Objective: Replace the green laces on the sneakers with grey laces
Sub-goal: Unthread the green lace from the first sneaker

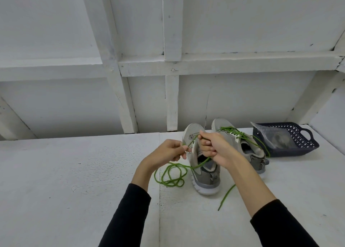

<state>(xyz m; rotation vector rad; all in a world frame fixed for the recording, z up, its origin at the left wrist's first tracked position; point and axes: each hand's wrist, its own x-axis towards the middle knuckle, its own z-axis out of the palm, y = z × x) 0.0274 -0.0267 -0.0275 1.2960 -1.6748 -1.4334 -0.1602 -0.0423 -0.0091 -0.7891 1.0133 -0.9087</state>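
Head view: my left grip [169, 150] pinches the green lace [172, 173] just beside the near sneaker [204, 169], fingers curled tight on it. My right grip [213, 146] is over that shoe's top, fingers curled round the same lace. The rest of the lace lies in loose loops on the white counter [74, 181], left of the shoe. The 2nd sneaker [244, 147] stands just behind & to the right, its green lace [235, 132] still threaded in, one end trailing on the counter. A dark basket [298, 134] sits right of it w/ a clear bag [272, 136] inside; can't tell what the bag holds.
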